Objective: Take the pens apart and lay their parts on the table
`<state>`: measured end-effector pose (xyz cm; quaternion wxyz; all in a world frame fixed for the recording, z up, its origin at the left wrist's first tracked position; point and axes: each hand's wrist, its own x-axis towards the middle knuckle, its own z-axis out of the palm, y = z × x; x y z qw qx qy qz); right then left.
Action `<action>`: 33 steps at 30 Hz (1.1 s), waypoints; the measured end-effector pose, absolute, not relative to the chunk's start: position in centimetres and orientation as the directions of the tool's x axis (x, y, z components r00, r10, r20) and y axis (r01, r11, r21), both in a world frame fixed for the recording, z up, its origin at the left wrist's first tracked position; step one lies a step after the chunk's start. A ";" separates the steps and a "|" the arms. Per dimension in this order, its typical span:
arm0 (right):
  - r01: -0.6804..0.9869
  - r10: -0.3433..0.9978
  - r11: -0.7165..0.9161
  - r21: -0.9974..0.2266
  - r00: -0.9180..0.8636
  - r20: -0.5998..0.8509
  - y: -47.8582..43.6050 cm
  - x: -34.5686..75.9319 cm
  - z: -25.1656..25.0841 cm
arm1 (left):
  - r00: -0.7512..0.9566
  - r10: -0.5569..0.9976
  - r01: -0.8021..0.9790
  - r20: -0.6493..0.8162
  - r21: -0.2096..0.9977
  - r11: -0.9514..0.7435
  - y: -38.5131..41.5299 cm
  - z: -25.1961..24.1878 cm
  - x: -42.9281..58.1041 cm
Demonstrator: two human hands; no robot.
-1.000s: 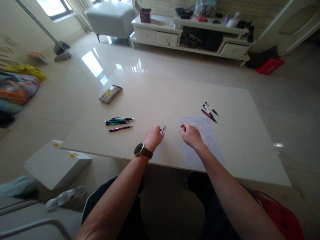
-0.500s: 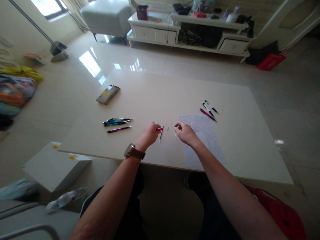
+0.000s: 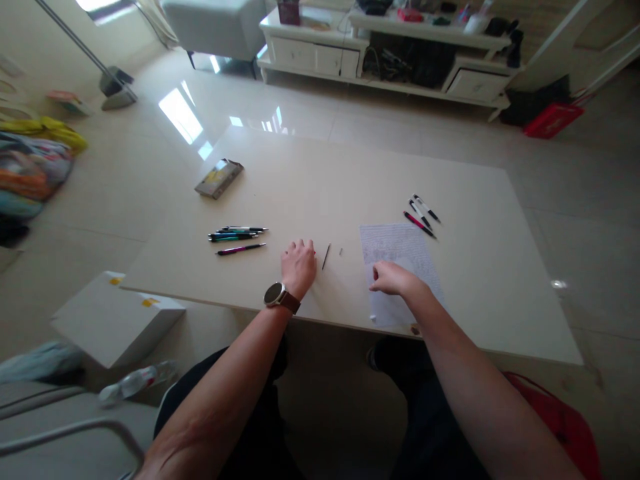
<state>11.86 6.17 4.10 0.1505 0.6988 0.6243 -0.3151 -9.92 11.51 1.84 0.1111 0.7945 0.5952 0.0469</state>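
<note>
My left hand (image 3: 299, 263), with a watch at its wrist, is palm down low over the table. A bit of red pen barrel (image 3: 315, 253) shows between its thumb and forefinger; the rest is hidden. Just right of it lie a thin dark pen refill (image 3: 327, 257) and a tiny spring-like piece (image 3: 341, 252). Over the written sheet of paper (image 3: 395, 240) my right hand (image 3: 393, 277) has its fingers curled closed, and what they may hold cannot be made out. A small white piece (image 3: 373, 319) shows near the sheet's lower left corner.
Left of my hands lie several pens (image 3: 237, 233) and a purple-black pen (image 3: 241, 249). Two white-black pens (image 3: 420, 212) and a red-black pen (image 3: 420, 225) are beyond the paper. A flat box (image 3: 220, 178) lies at the back left of the table (image 3: 320, 180).
My right hand has moved right and nearer to me, from the small parts to over the paper. My left hand has turned palm down, covering most of the red barrel. The view has shifted slightly.
</note>
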 end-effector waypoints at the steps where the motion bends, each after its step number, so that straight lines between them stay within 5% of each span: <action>1: 0.969 0.781 -0.178 -0.170 0.034 -0.624 6.2 12.1 4.1 | 0.304 0.952 0.918 -0.031 0.275 -0.285 10.8 2.0 -9.6; 3: 0.971 0.804 -0.189 -0.146 0.067 -0.591 6.2 12.8 3.9 | 0.334 0.940 0.831 -0.077 0.494 -0.255 8.1 1.6 -9.3; 5: 0.968 0.834 -0.206 -0.146 0.096 -0.543 6.1 13.7 3.7 | 0.265 0.887 0.647 -0.379 0.752 0.128 3.8 0.1 -9.6; 6: 0.964 0.847 -0.214 -0.155 0.104 -0.522 5.9 14.1 3.6 | 0.266 0.727 0.485 -0.633 0.740 0.466 1.2 -1.1 -9.7; 7: 0.961 0.856 -0.221 -0.169 0.108 -0.505 5.7 14.5 3.4 | 0.315 0.482 0.292 -0.818 0.567 0.771 -1.4 -2.4 -9.6; 9: 0.955 0.868 -0.231 -0.187 0.116 -0.484 5.0 15.5 3.3 | 0.321 0.335 0.194 -0.886 0.408 0.892 -6.1 -5.6 -8.4; 13: 0.946 0.878 -0.267 -0.185 0.160 -0.450 3.0 17.6 3.3 | 0.288 0.406 -0.207 -0.867 0.358 0.911 -10.2 -12.7 -2.6; 20: 0.913 0.892 -0.341 -0.222 0.240 -0.383 -1.1 21.3 3.2 | 0.195 0.374 -0.346 -0.907 0.293 0.891 -13.1 -21.2 -0.1; 26: 0.891 0.878 -0.364 -0.269 0.232 -0.420 -1.4 22.8 2.7 | 0.240 0.436 -0.238 -0.867 0.383 0.893 -14.5 -16.8 -1.8; 33: 0.885 0.927 -0.233 -0.404 0.076 -0.368 1.4 19.5 3.7 | 0.245 0.717 -0.125 -0.653 0.712 0.691 -6.5 -5.6 -5.0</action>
